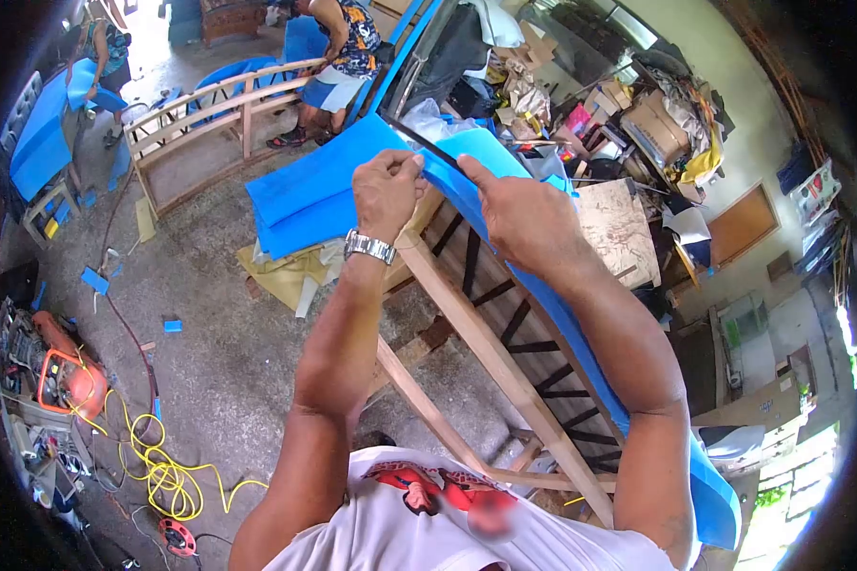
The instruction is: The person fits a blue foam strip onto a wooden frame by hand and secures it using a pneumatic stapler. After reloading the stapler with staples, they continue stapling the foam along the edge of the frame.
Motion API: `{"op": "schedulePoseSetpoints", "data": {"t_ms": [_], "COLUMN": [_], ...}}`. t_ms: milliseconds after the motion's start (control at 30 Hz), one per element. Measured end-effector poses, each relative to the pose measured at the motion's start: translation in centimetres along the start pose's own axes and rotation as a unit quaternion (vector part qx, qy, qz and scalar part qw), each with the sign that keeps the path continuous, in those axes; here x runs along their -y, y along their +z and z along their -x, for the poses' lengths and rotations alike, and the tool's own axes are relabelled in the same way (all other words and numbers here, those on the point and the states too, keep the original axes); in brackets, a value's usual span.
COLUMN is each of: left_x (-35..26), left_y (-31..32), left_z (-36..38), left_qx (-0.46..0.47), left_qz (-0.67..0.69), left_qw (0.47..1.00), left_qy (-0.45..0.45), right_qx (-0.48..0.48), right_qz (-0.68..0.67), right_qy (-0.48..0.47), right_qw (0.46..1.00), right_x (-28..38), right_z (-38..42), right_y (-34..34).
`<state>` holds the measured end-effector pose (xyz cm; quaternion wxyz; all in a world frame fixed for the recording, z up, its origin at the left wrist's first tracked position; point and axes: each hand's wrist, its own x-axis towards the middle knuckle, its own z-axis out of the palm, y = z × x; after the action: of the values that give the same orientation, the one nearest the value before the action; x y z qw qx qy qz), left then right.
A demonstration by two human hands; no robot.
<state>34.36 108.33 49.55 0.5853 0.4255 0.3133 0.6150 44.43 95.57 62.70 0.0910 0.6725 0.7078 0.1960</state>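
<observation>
My left hand [388, 193], with a silver watch [369, 247] on its wrist, is closed, its thumb and forefinger pinched at the edge of a blue foam sheet [319, 171]. My right hand [531, 224] is curled with the forefinger stretched forward along a long, thin, dark blade-like strip [427, 143]. Whether that strip is a knife or a strap cannot be made out. Below my right hand, blue foam [552, 309] runs along the edge of a wooden frame [505, 366] crossed by black straps [514, 322].
Two other people [338, 57] work at the back left, one beside a curved wooden frame [248, 119]. A yellow hose [167, 471] lies coiled on the floor near an orange machine [69, 381]. Cluttered boxes and scraps [657, 124] pile up at the right.
</observation>
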Motion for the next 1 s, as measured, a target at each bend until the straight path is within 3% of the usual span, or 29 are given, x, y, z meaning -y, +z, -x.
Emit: {"op": "schedulePoseSetpoints", "data": {"t_ms": [200,533,1000], "left_x": [0.5,0.3,1.9], "left_y": [0.5,1.1,1.7], "left_z": [0.0,0.5,1.7], "left_qx": [-0.017,-0.058,-0.132], "left_qz": [-0.014,-0.054,0.017], "left_qw": [0.999,0.996,0.986], "left_qy": [0.034,0.045,0.099], "right_qx": [0.030,-0.002,0.027], "right_qz": [0.017,0.033,0.050], "right_qy": [0.028,-0.004,-0.026], "right_qw": [0.999,0.999,0.998], "right_x": [1.2,0.6,-1.0], "right_z": [-0.4,0.1,4.7], "right_y": [-0.2,0.6,-1.7]}}
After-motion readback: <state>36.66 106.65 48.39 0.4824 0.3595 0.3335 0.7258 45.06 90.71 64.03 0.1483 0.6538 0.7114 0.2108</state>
